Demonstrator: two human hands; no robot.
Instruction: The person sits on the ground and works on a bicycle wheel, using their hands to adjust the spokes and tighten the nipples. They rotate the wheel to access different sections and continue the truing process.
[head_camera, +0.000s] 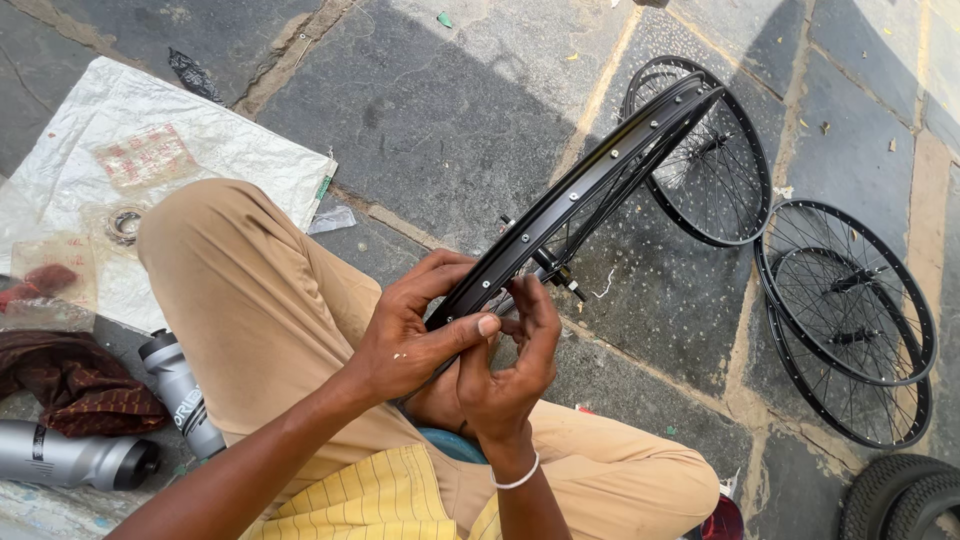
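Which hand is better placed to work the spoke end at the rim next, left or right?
Right, probably. The right hand has its fingers curled at the inner side of the black wheel rim, beside the spokes. The left hand grips the rim, thumb pressed across it, steadying it.

Left hand (405, 335) gripped the near edge of a black bicycle rim (585, 190), thumb laid across it. Right hand (510, 375) worked fingers at the spokes beside it. More black wheels (845, 320) lay on stone paving (450, 120); grey bottles (180, 395) beside the knee.
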